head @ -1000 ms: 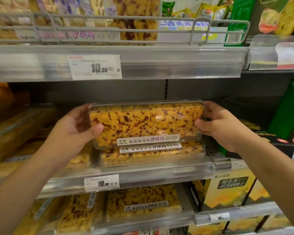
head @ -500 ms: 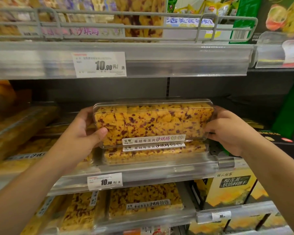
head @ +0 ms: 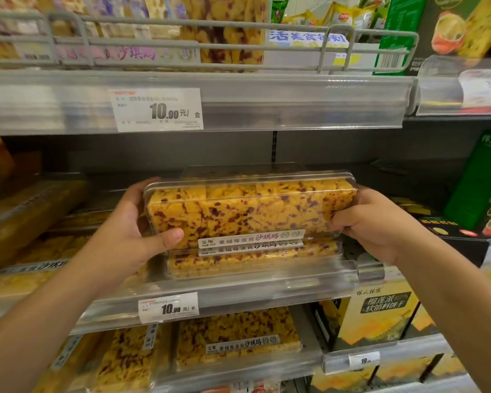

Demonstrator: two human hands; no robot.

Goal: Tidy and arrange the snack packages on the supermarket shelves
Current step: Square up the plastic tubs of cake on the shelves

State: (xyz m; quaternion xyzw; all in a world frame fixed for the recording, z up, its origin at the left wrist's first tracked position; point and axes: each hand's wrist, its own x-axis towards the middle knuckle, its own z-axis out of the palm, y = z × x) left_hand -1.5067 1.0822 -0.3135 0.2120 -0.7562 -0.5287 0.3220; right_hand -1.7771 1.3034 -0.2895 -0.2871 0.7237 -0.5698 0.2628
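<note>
A clear plastic snack box (head: 250, 208) full of yellow cake flecked with dark red sits on top of a second box of the same kind (head: 253, 258) on the middle shelf (head: 238, 290). My left hand (head: 131, 231) grips its left end, thumb across the front face. My right hand (head: 366, 222) grips its right end, fingers curled round the corner. The top box is level, its white label facing me.
More boxes of the same snack (head: 236, 336) lie on the shelf below and to the left (head: 29, 222). The upper shelf has a wire rail (head: 199, 43) and a 10.90 price tag (head: 158, 109). Green and yellow cartons (head: 380, 313) stand at the right.
Both hands have carried the top box slightly right and settled it over the lower box; the view has come closer.
</note>
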